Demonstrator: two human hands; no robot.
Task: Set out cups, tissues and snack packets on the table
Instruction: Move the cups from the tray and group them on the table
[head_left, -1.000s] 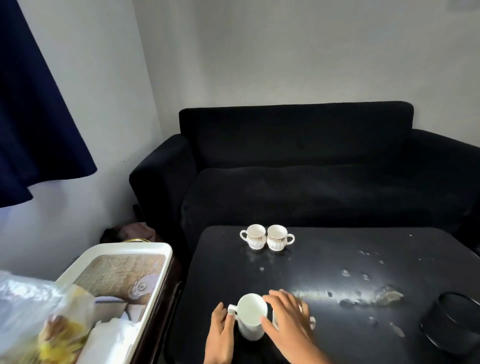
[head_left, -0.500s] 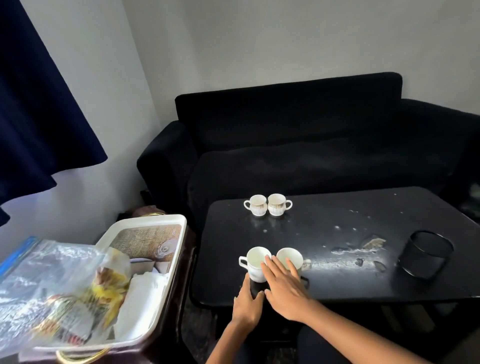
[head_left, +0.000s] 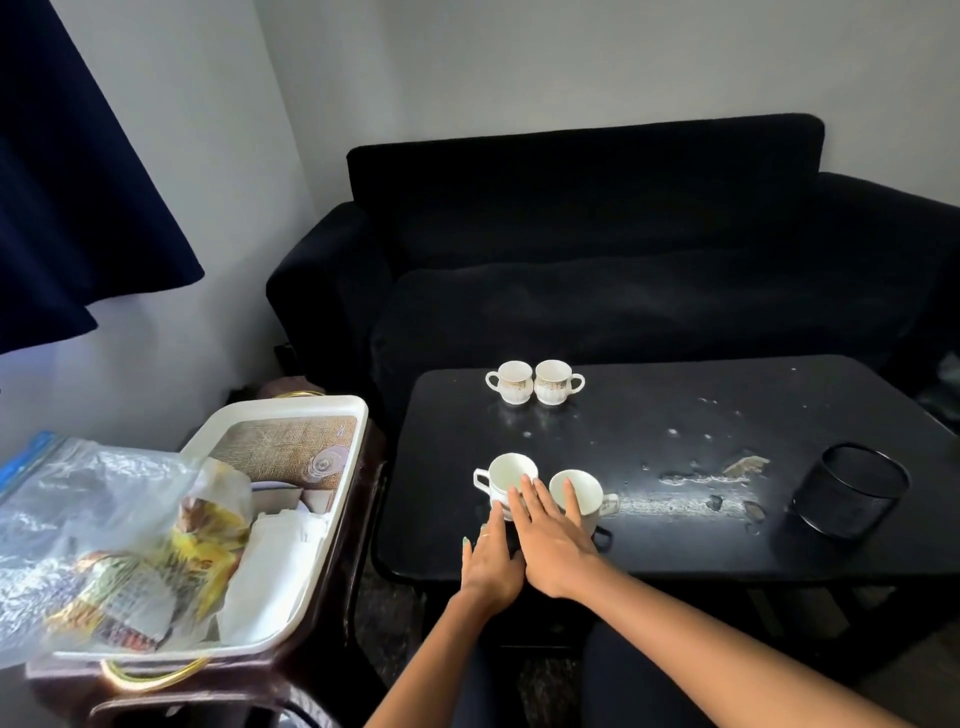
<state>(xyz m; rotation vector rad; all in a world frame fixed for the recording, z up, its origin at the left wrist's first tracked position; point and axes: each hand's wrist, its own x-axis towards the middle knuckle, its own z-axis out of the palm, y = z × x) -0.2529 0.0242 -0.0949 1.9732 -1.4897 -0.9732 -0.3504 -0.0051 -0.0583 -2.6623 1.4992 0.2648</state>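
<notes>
Here, right hand (head_left: 553, 545) flat against near cups (head_left: 574, 493), fingers straight.

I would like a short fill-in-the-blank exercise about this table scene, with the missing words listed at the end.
1. The number of white cups standing on the black table is ____.
2. The two far cups have their handles pointing ____ from each other.
3. The snack packets lie in the white ____ left of the table.
4. The right hand reaches the two near cups with fingers that are ____.

Missing words: four; away; tray; straight
</notes>
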